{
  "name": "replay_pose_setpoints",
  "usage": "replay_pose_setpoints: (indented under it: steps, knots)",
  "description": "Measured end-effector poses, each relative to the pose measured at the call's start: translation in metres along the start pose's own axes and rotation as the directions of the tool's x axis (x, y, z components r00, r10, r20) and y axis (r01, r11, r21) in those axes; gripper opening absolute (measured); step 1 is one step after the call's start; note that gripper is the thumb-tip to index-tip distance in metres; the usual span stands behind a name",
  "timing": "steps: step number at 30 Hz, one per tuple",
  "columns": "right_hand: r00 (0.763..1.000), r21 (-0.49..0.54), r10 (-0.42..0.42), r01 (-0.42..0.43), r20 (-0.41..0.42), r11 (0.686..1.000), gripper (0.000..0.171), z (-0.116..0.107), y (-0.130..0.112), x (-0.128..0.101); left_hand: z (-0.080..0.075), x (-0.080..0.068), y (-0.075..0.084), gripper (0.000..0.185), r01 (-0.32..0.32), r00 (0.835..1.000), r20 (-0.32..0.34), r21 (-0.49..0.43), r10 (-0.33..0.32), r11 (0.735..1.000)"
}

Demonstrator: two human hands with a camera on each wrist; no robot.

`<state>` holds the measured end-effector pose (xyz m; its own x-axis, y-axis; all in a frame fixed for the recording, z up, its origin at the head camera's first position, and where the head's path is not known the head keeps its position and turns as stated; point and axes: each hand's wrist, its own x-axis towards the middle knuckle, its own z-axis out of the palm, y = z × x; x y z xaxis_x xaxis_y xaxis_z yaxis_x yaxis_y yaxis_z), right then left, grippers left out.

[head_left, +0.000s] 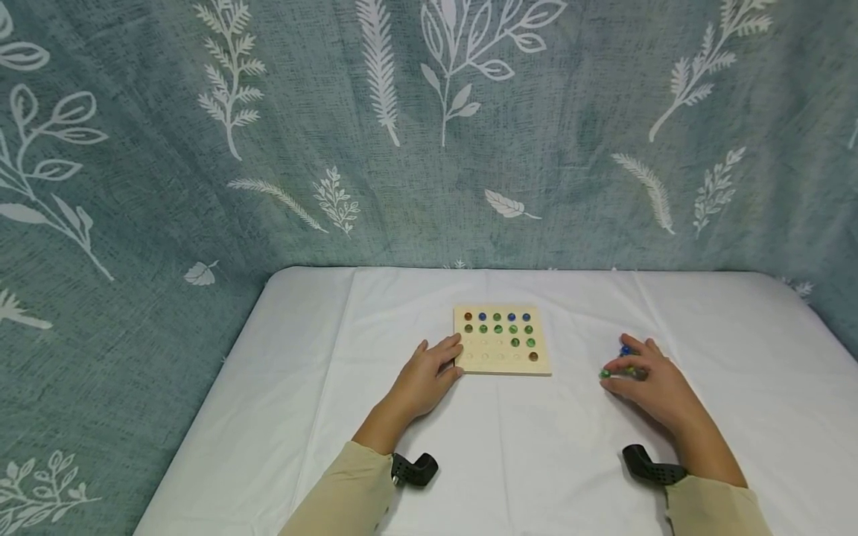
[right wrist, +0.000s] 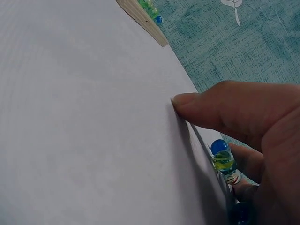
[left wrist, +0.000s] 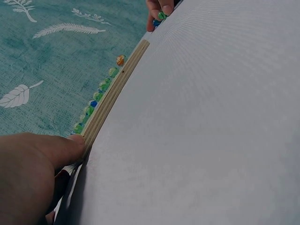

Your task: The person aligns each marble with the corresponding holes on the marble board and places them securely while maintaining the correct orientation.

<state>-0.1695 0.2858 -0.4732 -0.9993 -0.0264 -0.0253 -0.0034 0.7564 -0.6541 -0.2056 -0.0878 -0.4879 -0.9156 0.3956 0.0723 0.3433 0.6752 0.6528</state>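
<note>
Your left hand (head_left: 424,378) lies with relaxed fingers against the left edge of the board (head_left: 492,368), thumb at its near corner; a light, steady press there should keep it from sliding on the surface (head_left: 556,454). The board lies flat near the middle, its two far rows full of marbles (head_left: 498,329); the bare hollows (head_left: 485,343) are on the left of the two near rows, so anything coming from the right has to clear the filled ones. Well to the right of the board, your right hand (head_left: 660,388) pinches a green marble (head_left: 605,374) between thumb and forefinger; whether it is off the surface, you cannot tell. Hold it by its sides, firmly but without squeezing, since smooth glass would likely squirt away. Keep your other fingers curved round the blue marble (head_left: 625,350) and its neighbours, so none rolls off.
</note>
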Motion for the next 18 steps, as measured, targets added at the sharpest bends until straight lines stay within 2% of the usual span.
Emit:
replay_pose_setpoints:
  steps: [5,10,14,18]
  knots:
    - [1.0,0.026,0.013,-0.012,-0.024,1.0,0.037,-0.001,-0.001,0.001,0.0,0.0,0.0,0.048,-0.006,1.0,0.0,0.001,0.006,1.0]
    - [0.998,0.022,-0.029,0.03,-0.057,0.999,0.035,-0.003,-0.006,0.002,0.0,0.001,0.0,0.048,-0.01,1.0,-0.002,0.001,0.01,1.0]
    - [0.994,0.016,-0.062,0.064,-0.09,0.998,0.034,0.0,-0.016,0.006,-0.001,0.001,0.0,0.048,-0.019,1.0,-0.009,0.005,0.019,1.0]
    - [0.994,0.043,-0.026,0.03,-0.104,0.999,0.034,0.009,-0.033,0.011,-0.001,0.0,-0.001,0.048,-0.02,1.0,-0.009,0.005,0.02,1.0]
